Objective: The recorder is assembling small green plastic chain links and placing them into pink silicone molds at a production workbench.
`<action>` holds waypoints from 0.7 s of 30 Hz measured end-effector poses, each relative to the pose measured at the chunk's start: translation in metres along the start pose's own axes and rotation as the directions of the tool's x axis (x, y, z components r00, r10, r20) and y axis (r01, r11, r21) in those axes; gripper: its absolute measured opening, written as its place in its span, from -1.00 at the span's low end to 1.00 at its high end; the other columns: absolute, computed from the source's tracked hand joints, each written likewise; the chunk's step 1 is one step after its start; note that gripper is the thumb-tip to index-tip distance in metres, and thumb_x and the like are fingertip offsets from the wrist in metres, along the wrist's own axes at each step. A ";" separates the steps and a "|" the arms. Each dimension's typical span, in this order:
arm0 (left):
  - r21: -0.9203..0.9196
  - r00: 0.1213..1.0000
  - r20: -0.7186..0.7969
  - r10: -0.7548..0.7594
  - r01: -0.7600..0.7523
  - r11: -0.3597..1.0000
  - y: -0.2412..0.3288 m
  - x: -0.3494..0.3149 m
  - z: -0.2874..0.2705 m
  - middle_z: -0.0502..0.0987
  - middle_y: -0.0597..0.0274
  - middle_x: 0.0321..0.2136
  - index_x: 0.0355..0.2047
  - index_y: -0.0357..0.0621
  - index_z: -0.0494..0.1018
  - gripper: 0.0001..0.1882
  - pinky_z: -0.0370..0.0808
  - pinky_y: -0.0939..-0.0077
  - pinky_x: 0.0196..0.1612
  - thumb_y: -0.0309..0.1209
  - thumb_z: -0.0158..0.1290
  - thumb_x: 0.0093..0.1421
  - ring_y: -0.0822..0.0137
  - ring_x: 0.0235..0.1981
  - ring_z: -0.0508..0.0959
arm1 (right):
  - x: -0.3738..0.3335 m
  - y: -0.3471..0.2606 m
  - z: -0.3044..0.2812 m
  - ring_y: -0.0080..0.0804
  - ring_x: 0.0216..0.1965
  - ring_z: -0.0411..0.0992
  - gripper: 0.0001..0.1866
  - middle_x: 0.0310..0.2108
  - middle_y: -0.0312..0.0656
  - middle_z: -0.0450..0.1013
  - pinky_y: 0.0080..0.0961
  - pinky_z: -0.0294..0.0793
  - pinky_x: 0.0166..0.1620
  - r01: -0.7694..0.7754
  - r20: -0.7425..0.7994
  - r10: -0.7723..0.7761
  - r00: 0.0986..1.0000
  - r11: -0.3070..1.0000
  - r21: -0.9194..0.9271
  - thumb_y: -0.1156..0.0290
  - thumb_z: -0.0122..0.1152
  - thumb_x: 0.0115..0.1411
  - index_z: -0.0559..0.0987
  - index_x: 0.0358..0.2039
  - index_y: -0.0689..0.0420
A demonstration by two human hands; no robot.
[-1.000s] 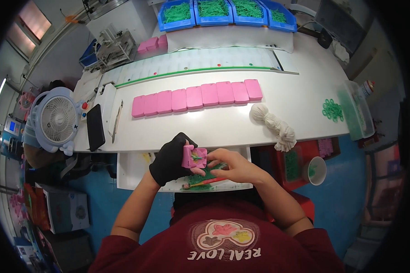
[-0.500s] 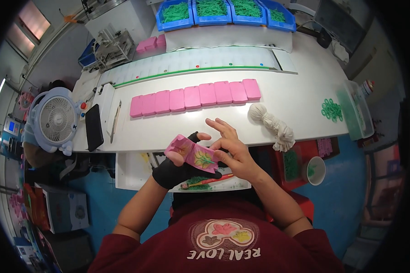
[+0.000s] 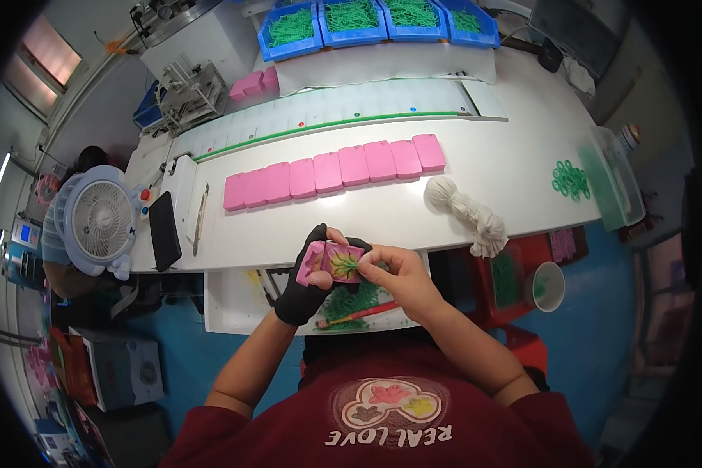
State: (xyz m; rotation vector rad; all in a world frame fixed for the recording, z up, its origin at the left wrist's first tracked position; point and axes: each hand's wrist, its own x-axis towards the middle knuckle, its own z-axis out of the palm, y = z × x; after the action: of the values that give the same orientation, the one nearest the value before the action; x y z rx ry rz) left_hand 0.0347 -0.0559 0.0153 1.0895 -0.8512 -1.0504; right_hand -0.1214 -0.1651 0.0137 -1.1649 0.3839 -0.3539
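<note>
While the gloved left hand (image 3: pixel 295 299) cradles the open pink block (image 3: pixel 312 253) above the drawer (image 3: pixel 220 309) and the right hand (image 3: pixel 407 282) pinches its green insert (image 3: pixel 345 267), an uneven tug could tear it.

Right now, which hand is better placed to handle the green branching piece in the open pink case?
Probably the right hand: its bare fingers are right at the green piece, while the gloved left hand is taken up holding the pink case.
</note>
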 end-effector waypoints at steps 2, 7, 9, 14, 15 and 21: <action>-0.001 1.000 0.002 0.012 -0.012 1.000 0.002 0.000 0.004 0.47 0.22 -0.23 -0.12 -0.18 0.24 0.01 0.52 0.57 -0.19 0.44 0.18 -0.30 0.47 -0.25 0.52 | 0.000 0.001 0.001 -0.69 -0.31 0.37 -0.87 -0.25 -0.35 0.49 -0.68 0.35 -0.17 0.001 0.018 -0.002 1.000 0.998 0.064 0.44 0.20 0.25 0.58 -0.31 0.25; 0.031 0.999 0.028 0.035 -0.036 0.999 0.002 0.002 0.006 0.46 0.23 -0.25 -0.13 -0.19 0.25 -0.04 0.50 0.55 -0.24 0.35 0.28 -0.25 0.45 -0.30 0.52 | -0.001 0.005 0.004 -0.67 -0.32 0.41 -0.87 -0.37 -0.31 0.50 -0.68 0.40 -0.20 0.048 -0.051 -0.043 0.998 0.993 0.111 0.47 0.23 0.22 0.59 -0.33 0.29; 0.020 0.998 0.038 0.041 -0.042 0.999 -0.001 0.003 0.004 0.46 0.23 -0.25 -0.13 -0.19 0.25 -0.05 0.49 0.55 -0.25 0.32 0.30 -0.25 0.45 -0.31 0.52 | -0.001 0.005 0.006 -0.67 -0.32 0.41 -0.87 -0.37 -0.31 0.50 -0.68 0.40 -0.21 0.073 -0.065 -0.066 0.996 0.991 0.109 0.47 0.22 0.22 0.59 -0.33 0.29; 0.127 1.000 -0.007 0.026 -0.025 0.992 -0.003 0.004 0.002 0.47 0.23 -0.25 -0.14 -0.20 0.25 -0.02 0.50 0.54 -0.26 0.34 0.31 -0.31 0.45 -0.34 0.52 | -0.004 0.006 0.007 -0.67 -0.32 0.40 -0.87 -0.36 -0.29 0.51 -0.68 0.41 -0.23 0.072 -0.112 -0.066 0.992 0.996 0.048 0.48 0.21 0.22 0.60 -0.35 0.30; 0.108 1.000 -0.002 0.006 -0.005 0.994 0.002 0.003 0.005 0.47 0.23 -0.26 -0.14 -0.20 0.25 -0.02 0.50 0.55 -0.26 0.34 0.31 -0.31 0.45 -0.34 0.52 | -0.003 0.007 0.006 -0.67 -0.32 0.40 -0.88 -0.35 -0.28 0.52 -0.68 0.41 -0.22 0.076 -0.105 -0.071 0.992 0.996 0.048 0.49 0.21 0.22 0.60 -0.36 0.30; 0.083 0.998 0.038 0.052 -0.055 0.995 -0.003 0.005 -0.001 0.48 0.18 -0.20 -0.12 -0.15 0.23 -0.06 0.52 0.51 -0.24 0.33 0.26 -0.26 0.39 -0.29 0.54 | -0.003 0.001 0.008 -0.64 -0.29 0.41 -0.87 -0.32 -0.26 0.54 -0.66 0.40 -0.16 0.061 -0.118 -0.051 0.992 0.995 0.080 0.50 0.24 0.19 0.63 -0.34 0.32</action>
State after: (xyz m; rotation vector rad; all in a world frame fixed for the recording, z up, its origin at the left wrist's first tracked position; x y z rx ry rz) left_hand 0.0359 -0.0604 0.0122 1.1149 -0.9552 -0.9996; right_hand -0.1205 -0.1567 0.0161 -1.0782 0.4346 -0.4837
